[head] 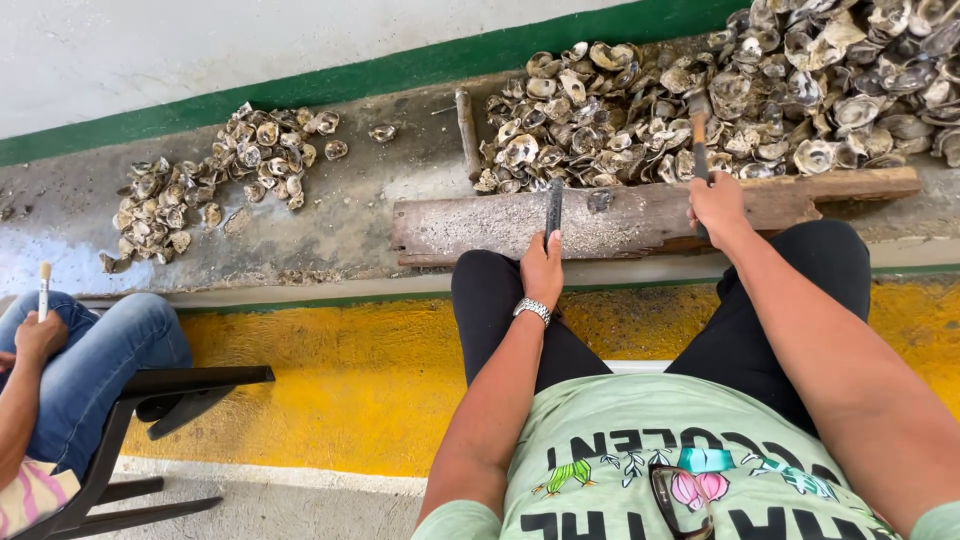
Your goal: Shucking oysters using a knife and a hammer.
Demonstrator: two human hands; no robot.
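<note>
My left hand (541, 268) grips a dark flat metal blade (553, 207) that rests on a worn wooden plank (640, 215) in front of my knees. A silver watch sits on that wrist. My right hand (716, 203) holds the handle of a small hammer (698, 128), whose head reaches into a large heap of oyster shells (720, 95) behind the plank. I sit with both legs in black trousers up against the plank.
A smaller pile of shells (215, 170) lies to the left on the concrete ledge. A wooden stick (467, 130) lies beside the big heap. At the far left another person in jeans sits on a black chair (150, 420), holding a pale-handled tool (43, 288).
</note>
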